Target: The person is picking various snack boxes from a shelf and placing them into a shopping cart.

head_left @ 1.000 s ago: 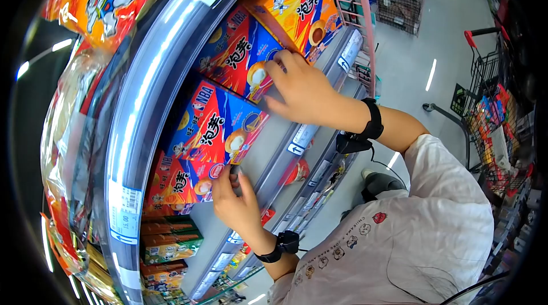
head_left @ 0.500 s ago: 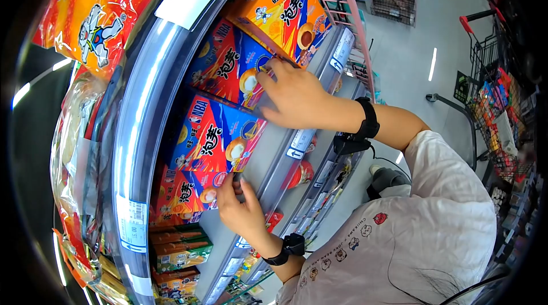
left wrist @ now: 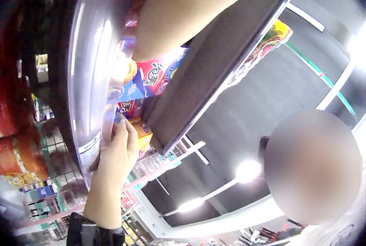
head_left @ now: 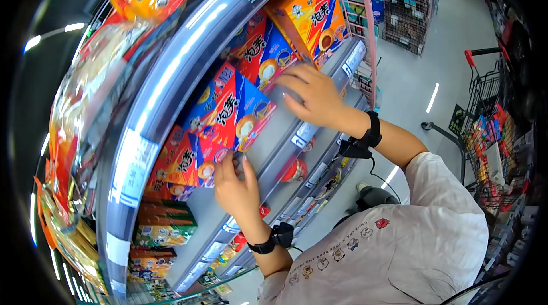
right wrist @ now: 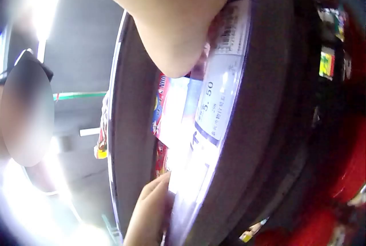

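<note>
My left hand [head_left: 237,188] has its fingertips at the lower front corner of a blue-and-red snack box [head_left: 225,111], its thumb held apart. My right hand [head_left: 311,99] reaches to the front edge of another blue-and-red box [head_left: 265,53], its fingers extended and its thumb away from them. That second box stands deeper on the shelf, partly overlapped by the first. Past my right hand in the left wrist view [left wrist: 117,151] is an orange box [left wrist: 144,137]. In the right wrist view the near hand hides most of the boxes.
An orange box [head_left: 314,16] stands at the shelf's end by a pink wire rack [head_left: 365,25]. A red box [head_left: 185,159] and several green cartons [head_left: 165,228] line the other side. The upper shelf edge [head_left: 137,128] overhangs the boxes. A loaded cart [head_left: 491,145] stands on the floor.
My right hand has drawn slightly away from the second box, which now sits further back beside the first. My left hand stays at the first box's corner. The head view has shifted.
</note>
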Tool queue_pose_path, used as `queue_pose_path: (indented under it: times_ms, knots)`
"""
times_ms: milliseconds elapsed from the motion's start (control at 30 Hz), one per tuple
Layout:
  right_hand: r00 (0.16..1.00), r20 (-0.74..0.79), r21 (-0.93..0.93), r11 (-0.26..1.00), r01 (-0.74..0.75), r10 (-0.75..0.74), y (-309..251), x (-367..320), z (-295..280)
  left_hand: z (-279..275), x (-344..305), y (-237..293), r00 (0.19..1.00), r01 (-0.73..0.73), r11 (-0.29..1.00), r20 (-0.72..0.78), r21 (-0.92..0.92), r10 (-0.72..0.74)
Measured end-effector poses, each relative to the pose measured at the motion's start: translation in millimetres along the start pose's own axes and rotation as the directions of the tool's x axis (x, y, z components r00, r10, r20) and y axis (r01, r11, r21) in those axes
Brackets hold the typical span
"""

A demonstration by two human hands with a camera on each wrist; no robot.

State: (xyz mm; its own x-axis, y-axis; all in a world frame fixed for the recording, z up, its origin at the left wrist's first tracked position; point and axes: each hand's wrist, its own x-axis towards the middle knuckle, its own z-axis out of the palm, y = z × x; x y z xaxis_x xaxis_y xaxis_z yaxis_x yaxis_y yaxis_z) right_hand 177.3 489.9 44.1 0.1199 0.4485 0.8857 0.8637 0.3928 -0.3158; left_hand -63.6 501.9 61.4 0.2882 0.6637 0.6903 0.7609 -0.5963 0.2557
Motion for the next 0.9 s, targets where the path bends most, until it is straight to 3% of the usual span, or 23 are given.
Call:
queue_pose_path:
  times_ms: [33, 100, 167, 233, 267, 300, 367, 433, 500, 567, 633, 700, 767, 833, 900]
  knots:
    - [0.999, -0.045, 0.04, 0.999, 0.013, -0.012, -9, -7, -7, -2, -1, -2, 1.0, -0.017, 1.0, -0.021, -0.02, 0.016]
    - [0.987, -0.16, 0.088, 0.995, 0.043, -0.028, -34, -27, -29, -8, -3, -6, 0.966, -0.16, 0.987, -0.207, -0.015, 0.154]
    - [0.991, -0.096, 0.036, 0.995, 0.093, -0.089, -50, -67, -47, -14, -18, -9, 0.905, -0.246, 0.969, -0.367, -0.04, 0.214]
    - [0.999, 0.043, -0.004, 1.0, 0.016, -0.016, -65, -112, -62, -20, -33, 0, 0.917, -0.293, 0.929, -0.341, -0.227, 0.206]
    - [0.983, 0.138, 0.028, 0.991, -0.128, 0.123, -68, -140, -67, -19, -42, 4, 0.926, -0.311, 0.895, -0.315, -0.321, 0.209]
    - [0.935, 0.243, 0.044, 0.959, -0.278, 0.26, -72, -168, -68, -15, -50, 7, 0.937, -0.312, 0.854, -0.282, -0.416, 0.205]
    - [0.818, 0.28, 0.083, 0.837, -0.541, 0.502, -87, -219, -70, -5, -65, 13, 0.941, -0.339, 0.808, -0.179, -0.481, 0.289]
    - [0.641, 0.324, 0.081, 0.655, -0.751, 0.696, -111, -241, -81, 8, -76, 27, 0.903, -0.405, 0.742, -0.108, -0.535, 0.415]
    - [0.534, 0.396, 0.065, 0.557, -0.828, 0.747, -130, -244, -97, 19, -83, 52, 0.854, -0.476, 0.642, -0.142, -0.601, 0.5]
    - [0.654, 0.444, 0.066, 0.706, -0.705, 0.612, -134, -255, -114, 29, -86, 84, 0.813, -0.49, 0.534, -0.14, -0.689, 0.564]
    - [0.715, 0.469, 0.057, 0.79, -0.611, 0.519, -128, -257, -144, 32, -89, 120, 0.82, -0.327, 0.367, -0.068, -0.871, 0.569]
    - [0.738, 0.454, 0.017, 0.823, -0.568, 0.5, -124, -245, -188, 31, -91, 160, 0.828, -0.069, 0.141, 0.022, -0.988, 0.56]
    - [0.874, 0.364, -0.205, 0.943, -0.262, 0.322, -123, -215, -243, 30, -93, 203, 0.805, 0.314, -0.172, 0.165, -0.934, 0.57]
    - [0.963, 0.254, -0.256, 0.966, -0.028, 0.095, -136, -185, -305, 26, -93, 259, 0.719, 0.42, -0.552, -0.107, -0.72, 0.687]
    - [0.993, 0.107, -0.228, 0.971, 0.067, -0.044, -155, -165, -372, 17, -95, 313, 0.652, 0.518, -0.673, -0.266, -0.529, 0.71]
